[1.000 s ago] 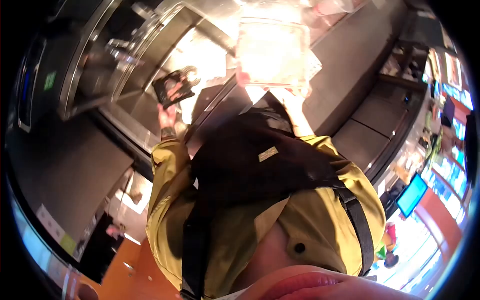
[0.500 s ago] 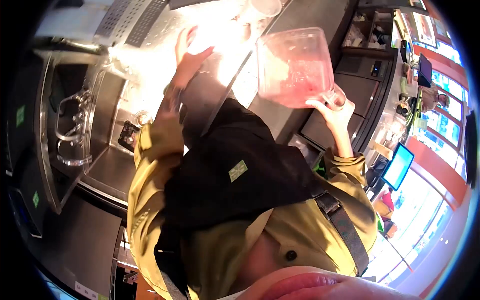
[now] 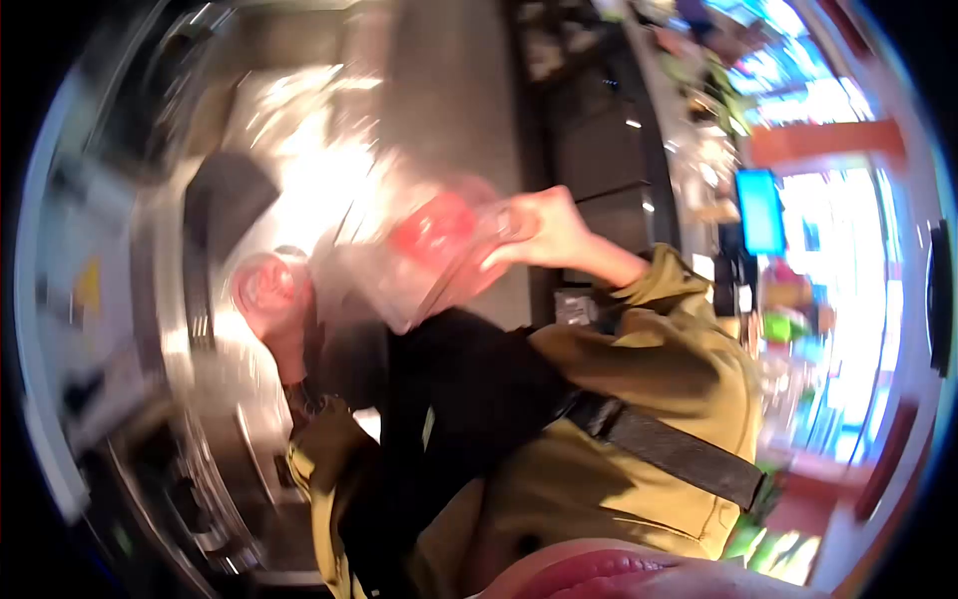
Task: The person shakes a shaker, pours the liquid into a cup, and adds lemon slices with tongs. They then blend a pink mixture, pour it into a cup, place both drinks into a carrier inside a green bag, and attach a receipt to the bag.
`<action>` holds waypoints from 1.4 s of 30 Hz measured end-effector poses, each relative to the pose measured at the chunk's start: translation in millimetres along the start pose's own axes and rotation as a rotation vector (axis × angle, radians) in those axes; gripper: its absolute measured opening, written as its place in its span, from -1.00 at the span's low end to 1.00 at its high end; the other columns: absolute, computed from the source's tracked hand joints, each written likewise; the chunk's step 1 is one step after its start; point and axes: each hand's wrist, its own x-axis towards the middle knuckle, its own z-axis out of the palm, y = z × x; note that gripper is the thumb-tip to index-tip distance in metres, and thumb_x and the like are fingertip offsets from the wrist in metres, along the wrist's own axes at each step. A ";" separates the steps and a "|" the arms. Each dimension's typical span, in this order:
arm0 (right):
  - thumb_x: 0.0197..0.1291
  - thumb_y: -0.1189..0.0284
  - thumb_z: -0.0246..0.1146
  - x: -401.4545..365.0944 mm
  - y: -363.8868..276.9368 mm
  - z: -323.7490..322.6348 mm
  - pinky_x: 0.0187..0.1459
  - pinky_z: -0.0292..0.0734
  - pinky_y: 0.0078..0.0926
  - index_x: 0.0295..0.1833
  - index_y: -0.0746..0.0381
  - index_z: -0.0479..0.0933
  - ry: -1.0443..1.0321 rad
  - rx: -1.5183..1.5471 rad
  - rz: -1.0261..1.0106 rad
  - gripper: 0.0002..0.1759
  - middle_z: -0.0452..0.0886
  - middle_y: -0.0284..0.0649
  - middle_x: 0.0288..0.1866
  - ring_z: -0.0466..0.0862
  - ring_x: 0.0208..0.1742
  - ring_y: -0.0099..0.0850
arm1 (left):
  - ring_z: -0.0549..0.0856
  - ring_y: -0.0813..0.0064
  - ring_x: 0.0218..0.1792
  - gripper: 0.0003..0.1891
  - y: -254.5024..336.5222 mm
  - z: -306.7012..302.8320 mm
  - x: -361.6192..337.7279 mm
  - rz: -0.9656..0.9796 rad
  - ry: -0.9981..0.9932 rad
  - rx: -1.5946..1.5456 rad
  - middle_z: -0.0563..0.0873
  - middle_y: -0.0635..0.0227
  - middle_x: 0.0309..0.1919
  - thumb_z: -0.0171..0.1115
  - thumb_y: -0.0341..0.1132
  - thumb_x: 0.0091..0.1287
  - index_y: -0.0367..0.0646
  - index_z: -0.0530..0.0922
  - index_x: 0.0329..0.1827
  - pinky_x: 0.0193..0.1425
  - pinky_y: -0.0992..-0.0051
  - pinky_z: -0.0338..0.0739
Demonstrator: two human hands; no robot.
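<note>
You have one clear jug (image 3: 424, 255), mid-frame. Two hands: right hand (image 3: 544, 232), left hand (image 3: 264, 287). One blue screen (image 3: 760, 210), upper right.

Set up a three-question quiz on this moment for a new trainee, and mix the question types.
1. True or false: the right hand grips a clear container with red contents.
2. Multiple choice: how does the clear container sit?
A. Upright on a counter
B. Tilted, held up in the hand
C. Upside down in a sink
3. Short answer: do the pictures show whether the left hand holds anything?

Key
1. True.
2. B.
3. No. The left hand is too blurred by motion to tell.
</note>
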 end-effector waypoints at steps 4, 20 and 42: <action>-0.33 0.06 0.64 12.3 -29.1 33.7 -0.58 0.42 -0.43 -0.66 0.26 0.41 -0.280 -0.160 -0.115 -0.39 0.41 -0.19 -0.74 0.45 -0.72 -0.45 | 0.60 0.26 0.07 -0.12 106.4 -109.7 -103.5 0.137 0.155 0.644 0.54 0.13 0.05 0.60 -0.56 -0.18 -0.34 0.29 0.27 0.19 0.33 0.55; 0.00 0.35 0.45 41.5 -246.0 263.7 -0.39 0.54 -0.12 -0.35 0.32 0.46 -1.124 -0.614 -0.857 -0.67 0.57 0.04 -0.56 0.66 -0.44 0.02 | 0.64 0.12 0.07 -0.23 38.2 -236.5 -237.5 -0.192 0.119 0.787 0.67 0.22 0.05 0.57 -0.17 -0.18 -0.03 0.52 0.22 0.21 0.22 0.54; 0.14 0.18 0.37 21.1 -284.9 297.7 -0.45 0.58 -0.10 -0.33 0.34 0.42 -1.136 -0.833 -1.081 -0.57 0.56 0.07 -0.60 0.66 -0.49 0.05 | 0.70 0.07 -0.04 -0.24 -38.0 -204.2 -246.6 -0.184 0.295 0.465 0.68 0.10 -0.04 0.59 -0.19 -0.14 -0.14 0.46 0.20 0.06 0.28 0.63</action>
